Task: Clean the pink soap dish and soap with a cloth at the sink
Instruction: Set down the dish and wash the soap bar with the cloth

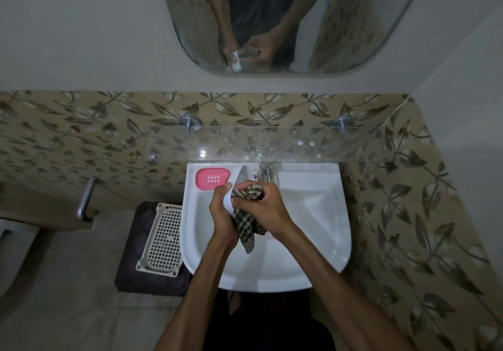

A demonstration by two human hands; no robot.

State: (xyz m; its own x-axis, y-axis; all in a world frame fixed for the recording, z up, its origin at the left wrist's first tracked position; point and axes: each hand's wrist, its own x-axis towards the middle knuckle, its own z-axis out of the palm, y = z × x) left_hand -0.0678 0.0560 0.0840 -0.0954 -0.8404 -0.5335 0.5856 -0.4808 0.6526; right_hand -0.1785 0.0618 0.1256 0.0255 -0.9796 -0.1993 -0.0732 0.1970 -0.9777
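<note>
Clearly the soap [228,201] is being cleaned now: a white bar over the middle of the sink [326,241], gripped in the left hand [221,216] while the right hand [265,206] clutches the checked cloth [249,228] against it. The pink soap dish [212,178] sits empty on the sink's back-left corner; whether it is wiped yet I cannot tell. Probably near halfway.
</note>
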